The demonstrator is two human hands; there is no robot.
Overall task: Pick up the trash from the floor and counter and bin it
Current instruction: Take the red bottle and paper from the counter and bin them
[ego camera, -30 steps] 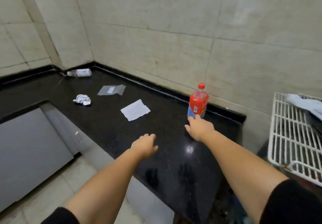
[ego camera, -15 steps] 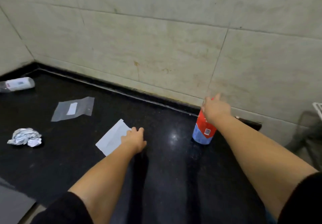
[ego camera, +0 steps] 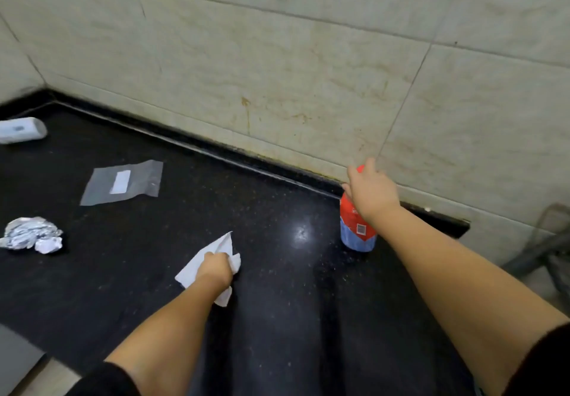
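On the black counter [ego camera: 277, 318] my left hand [ego camera: 216, 270] is closed on a white paper sheet [ego camera: 197, 267], which is crumpling under the fingers. My right hand [ego camera: 370, 193] wraps the upper part of a red bottle with a blue base [ego camera: 356, 232] that stands upright near the back wall; the hand hides its cap. Further left lie a clear plastic bag with a white label [ego camera: 123, 181], a crumpled foil ball [ego camera: 30, 235] and a white bottle on its side [ego camera: 21, 130].
A beige tiled wall [ego camera: 308, 72] runs behind the counter, with a raised black ledge along its foot. The counter ends at the right [ego camera: 462, 226], where a blurred metal frame [ego camera: 549, 241] shows. A grey appliance top [ego camera: 15, 355] sits at the lower left.
My left hand has gone from resting on the flat paper to gripping and bunching it. My right hand has stayed on top of the red bottle. The view has moved closer.
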